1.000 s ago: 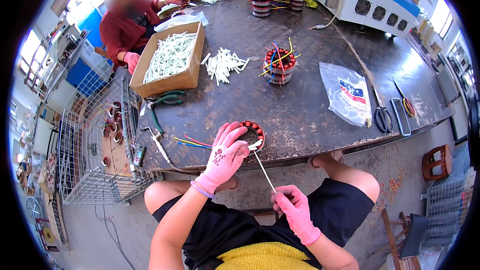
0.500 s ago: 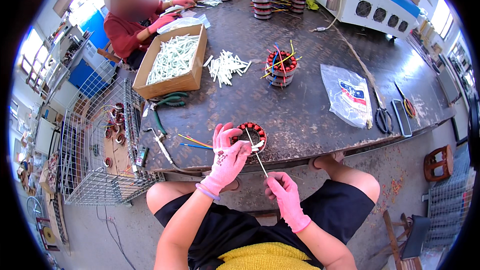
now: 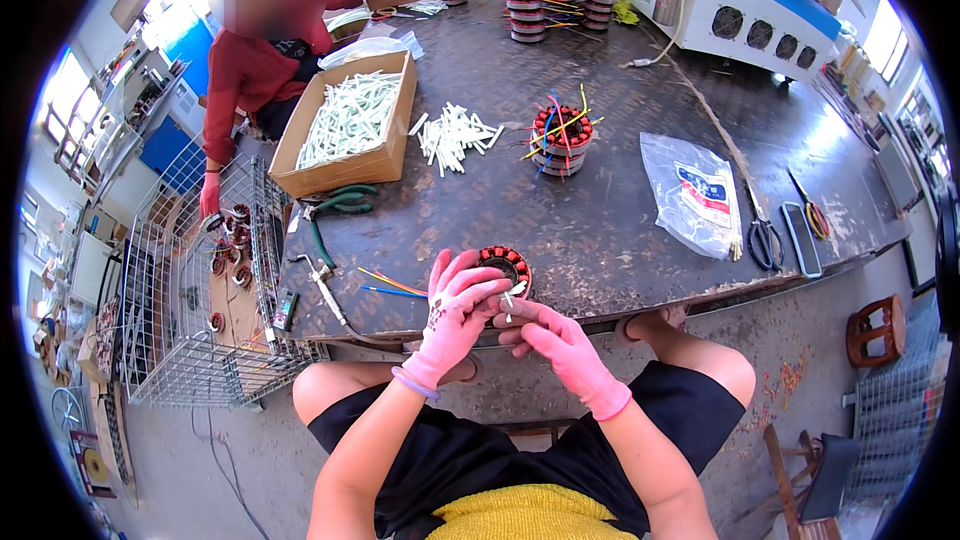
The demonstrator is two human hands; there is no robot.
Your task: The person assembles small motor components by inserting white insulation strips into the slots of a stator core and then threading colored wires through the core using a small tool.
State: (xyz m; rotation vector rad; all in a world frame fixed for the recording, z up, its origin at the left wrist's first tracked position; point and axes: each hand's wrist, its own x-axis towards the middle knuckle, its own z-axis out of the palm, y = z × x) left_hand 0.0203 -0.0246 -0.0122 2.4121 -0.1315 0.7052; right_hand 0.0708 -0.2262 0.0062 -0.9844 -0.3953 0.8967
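A ring-shaped motor stator (image 3: 512, 262) with red-brown windings lies near the front edge of the table. My left hand (image 3: 452, 315), in a pink glove, is at its near left rim, fingers bent and pressed against it. Some white pieces (image 3: 513, 296) stick out between the two hands at the near rim. My right hand (image 3: 565, 348), also gloved in pink, has its fingertips pinched together at these white pieces; what exactly they grip is partly hidden. Yellow, red and blue lead wires (image 3: 393, 284) run out to the left from behind my left hand.
Left are pliers (image 3: 340, 202), a soldering-iron-like tool (image 3: 325, 290), a carton of white tubes (image 3: 400, 130) and a loose tube pile (image 3: 455, 135). Wired stators (image 3: 560, 145) stand beyond. Right lie a plastic bag (image 3: 690, 195), scissors (image 3: 765, 240) and a phone (image 3: 802, 238). A co-worker (image 3: 265, 70) is far left.
My right hand has moved up and left to the stator; the long white cord stretched to it before no longer shows. The co-worker's arms have spread, one toward the wire cage, one toward stacked stators.
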